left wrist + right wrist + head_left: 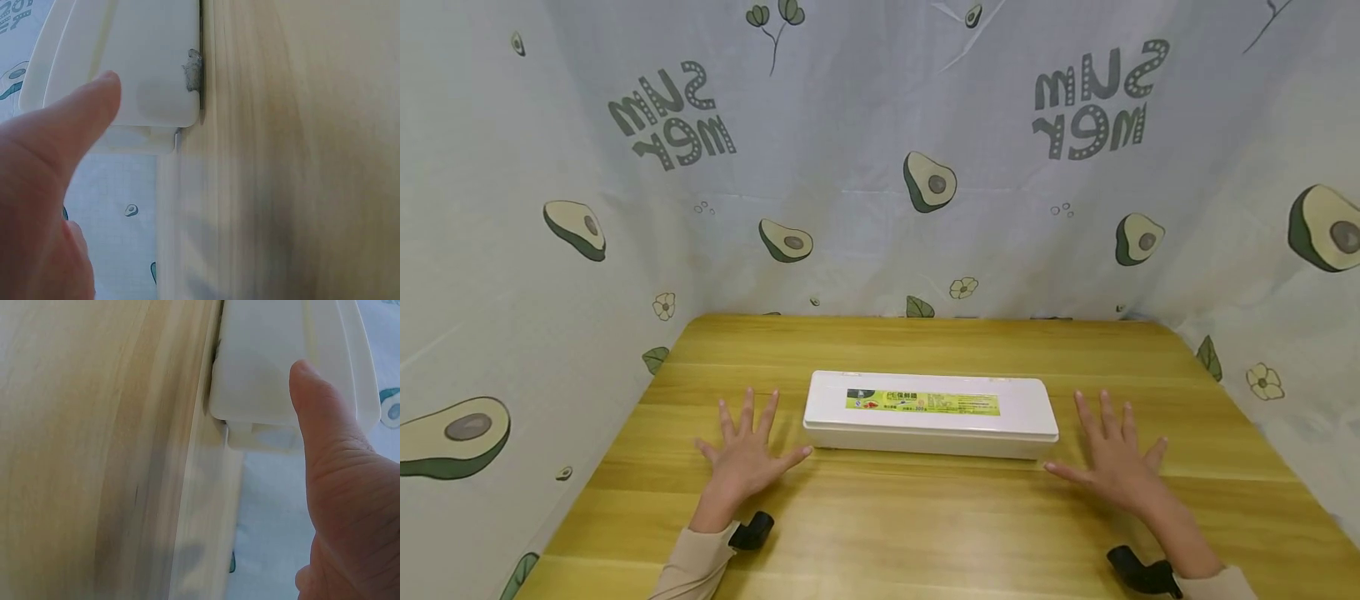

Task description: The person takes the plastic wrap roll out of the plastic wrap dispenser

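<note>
A long white cling film box [928, 429] with a green and yellow label lies crosswise on the wooden table [917, 517], its lid down. To its left is my left hand [741, 467], fingers spread and straight, thumb pointing toward the box's end. My right hand [1116, 467] is spread the same way off the right end. Both hands are empty and apart from the box in the head view. In the left wrist view, a small grey patch [192, 70] shows on the box near its bottom edge. Whether the palms touch the table I cannot tell.
A pale curtain [865, 275] printed with avocados and lettering hangs behind the table and along both sides. Black wrist mounts [752, 531] sit at both sleeves. Bare wood lies in front of and behind the box.
</note>
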`<state>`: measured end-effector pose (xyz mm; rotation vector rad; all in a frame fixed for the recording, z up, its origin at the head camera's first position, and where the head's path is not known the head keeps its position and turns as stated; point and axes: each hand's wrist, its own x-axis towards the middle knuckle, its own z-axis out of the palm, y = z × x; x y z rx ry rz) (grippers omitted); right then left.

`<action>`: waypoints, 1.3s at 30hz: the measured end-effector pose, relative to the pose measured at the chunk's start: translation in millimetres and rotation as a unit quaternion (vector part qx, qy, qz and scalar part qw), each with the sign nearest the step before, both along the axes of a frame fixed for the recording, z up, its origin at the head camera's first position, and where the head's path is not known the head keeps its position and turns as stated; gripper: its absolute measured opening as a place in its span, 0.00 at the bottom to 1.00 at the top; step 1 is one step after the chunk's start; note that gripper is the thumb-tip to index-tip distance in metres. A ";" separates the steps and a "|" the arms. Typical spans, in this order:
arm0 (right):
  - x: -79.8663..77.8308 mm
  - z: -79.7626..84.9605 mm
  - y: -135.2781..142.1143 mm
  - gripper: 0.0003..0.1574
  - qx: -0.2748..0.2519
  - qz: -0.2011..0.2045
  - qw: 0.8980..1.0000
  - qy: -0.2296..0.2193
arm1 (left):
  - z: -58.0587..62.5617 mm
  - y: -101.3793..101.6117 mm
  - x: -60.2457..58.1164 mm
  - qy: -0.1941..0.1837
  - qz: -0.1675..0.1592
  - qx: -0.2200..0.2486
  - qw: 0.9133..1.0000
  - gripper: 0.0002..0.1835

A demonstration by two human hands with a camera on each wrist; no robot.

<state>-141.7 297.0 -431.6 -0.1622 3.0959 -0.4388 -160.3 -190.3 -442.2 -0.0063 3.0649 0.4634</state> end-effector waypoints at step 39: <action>11.4 12.9 7.5 0.74 -0.005 0.011 0.999 0.032 | -20.5 10.9 -11.7 0.066 -0.106 0.148 0.981 0.58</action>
